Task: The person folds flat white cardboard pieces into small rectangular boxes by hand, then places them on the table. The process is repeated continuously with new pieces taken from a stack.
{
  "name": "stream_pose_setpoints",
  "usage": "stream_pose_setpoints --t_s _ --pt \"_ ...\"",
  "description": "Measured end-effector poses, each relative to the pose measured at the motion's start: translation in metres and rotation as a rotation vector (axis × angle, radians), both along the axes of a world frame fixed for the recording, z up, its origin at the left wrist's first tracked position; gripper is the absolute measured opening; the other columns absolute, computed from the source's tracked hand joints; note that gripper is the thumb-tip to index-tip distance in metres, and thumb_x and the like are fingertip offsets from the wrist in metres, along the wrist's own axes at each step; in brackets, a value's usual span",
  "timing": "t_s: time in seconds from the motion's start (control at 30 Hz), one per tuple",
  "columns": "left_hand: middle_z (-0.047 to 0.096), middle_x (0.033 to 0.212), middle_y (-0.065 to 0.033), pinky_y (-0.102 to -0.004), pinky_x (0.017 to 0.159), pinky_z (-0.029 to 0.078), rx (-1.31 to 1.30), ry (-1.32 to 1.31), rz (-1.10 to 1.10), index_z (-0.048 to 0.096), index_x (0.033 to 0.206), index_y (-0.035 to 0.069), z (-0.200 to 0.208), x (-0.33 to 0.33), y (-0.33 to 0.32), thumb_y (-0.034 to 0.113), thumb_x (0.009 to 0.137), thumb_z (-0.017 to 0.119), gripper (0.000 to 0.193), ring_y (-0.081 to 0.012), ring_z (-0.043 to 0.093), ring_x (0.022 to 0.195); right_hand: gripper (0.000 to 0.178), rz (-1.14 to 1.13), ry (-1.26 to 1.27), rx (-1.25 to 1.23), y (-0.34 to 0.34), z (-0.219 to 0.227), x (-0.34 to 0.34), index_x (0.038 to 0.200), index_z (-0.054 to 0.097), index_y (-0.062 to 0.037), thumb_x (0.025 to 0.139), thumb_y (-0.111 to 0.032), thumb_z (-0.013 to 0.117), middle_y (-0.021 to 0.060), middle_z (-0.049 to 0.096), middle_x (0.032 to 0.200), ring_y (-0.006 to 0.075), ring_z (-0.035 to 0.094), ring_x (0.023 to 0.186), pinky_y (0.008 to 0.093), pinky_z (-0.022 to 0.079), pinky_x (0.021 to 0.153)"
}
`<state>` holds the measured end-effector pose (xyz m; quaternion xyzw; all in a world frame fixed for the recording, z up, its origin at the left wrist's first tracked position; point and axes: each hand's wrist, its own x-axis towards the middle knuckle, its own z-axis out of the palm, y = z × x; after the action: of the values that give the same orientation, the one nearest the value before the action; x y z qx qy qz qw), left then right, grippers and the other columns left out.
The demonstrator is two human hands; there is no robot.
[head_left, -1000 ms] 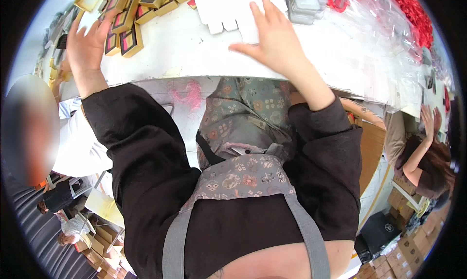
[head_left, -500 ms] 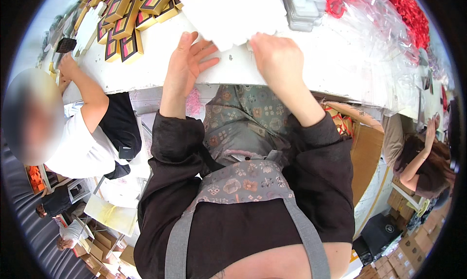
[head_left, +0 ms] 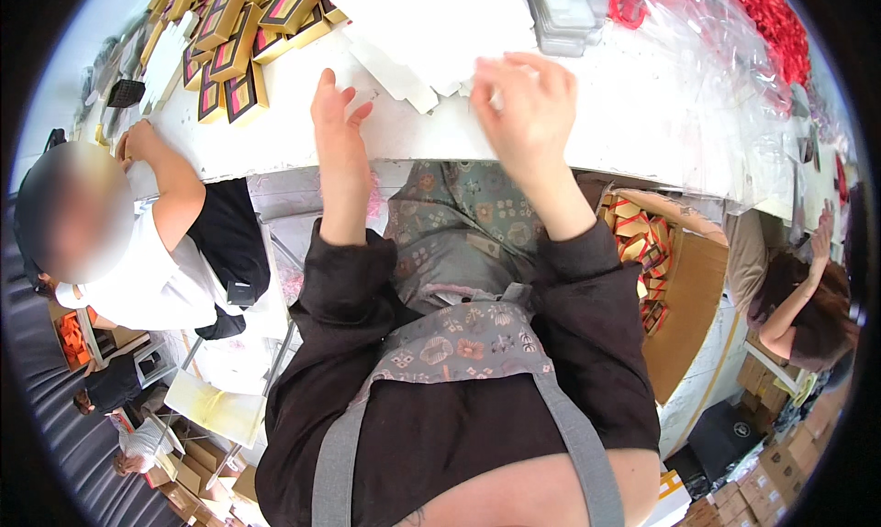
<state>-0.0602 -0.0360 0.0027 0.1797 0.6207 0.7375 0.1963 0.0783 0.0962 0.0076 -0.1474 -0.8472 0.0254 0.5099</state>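
Observation:
A pile of flat white card pieces (head_left: 431, 22), overexposed and hard to tell apart, lies on the table in front of me. Left of its near corner, my left hand (head_left: 340, 118) is held up with fingers and thumb apart and nothing in them. At the pile's near right edge my right hand (head_left: 530, 114) hovers, its fingers loosely bent and spread, somewhat blurred; I see nothing gripped in it. Some card flaps (head_left: 404, 86) stick out of the pile between my hands.
Gold-and-black boxes (head_left: 234, 31) are heaped at the far left. Clear plastic trays (head_left: 564, 13) are stacked right of the pile, beside plastic bags (head_left: 707, 40) and red shredded filler (head_left: 771, 22). An open carton (head_left: 688, 297) of small boxes stands at my right. Co-workers sit on both sides.
Both hands have come away from the white pile; my right hand's fingers have spread and my left hand has shifted slightly left. More card flaps show at the near edge.

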Motion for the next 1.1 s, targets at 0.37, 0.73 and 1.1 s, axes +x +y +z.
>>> stream_pose_setpoints --t_s 0.37,0.73,1.1 --pt "0.060 0.109 -0.0171 -0.0362 0.079 0.053 -0.063 -0.212 -0.143 0.043 0.128 -0.007 0.002 0.000 -0.051 -0.003 0.077 0.043 0.051 -0.0275 0.063 0.097 0.067 0.581 0.321 -1.351 -0.027 0.003 0.054 0.147 0.017 -0.0002 0.101 -0.047 0.028 0.0142 0.025 0.152 0.0301 0.033 0.135 0.0430 0.024 0.111" --pt "0.062 0.088 -0.0180 -0.0412 0.067 0.048 -0.537 0.723 0.009 0.048 0.118 0.002 0.003 0.051 0.014 0.049 0.085 0.061 0.058 -0.0349 0.062 0.078 0.079 0.777 0.359 -1.508 -0.086 -0.001 0.032 0.145 0.007 0.0078 0.099 -0.052 0.029 0.0197 0.025 0.148 0.0253 0.020 0.139 0.0341 0.017 0.112" --pt "0.062 0.085 -0.0147 -0.0334 0.062 0.048 -0.310 0.504 -0.244 0.045 0.119 0.000 0.011 0.074 -0.001 0.015 0.092 0.054 0.032 -0.0244 0.062 0.069 0.033 0.051 -0.047 -1.395 -0.054 0.003 0.045 0.120 0.051 -0.0008 0.094 -0.022 0.054 0.0176 0.064 0.080 0.0234 0.065 0.072 0.0326 0.050 0.066"
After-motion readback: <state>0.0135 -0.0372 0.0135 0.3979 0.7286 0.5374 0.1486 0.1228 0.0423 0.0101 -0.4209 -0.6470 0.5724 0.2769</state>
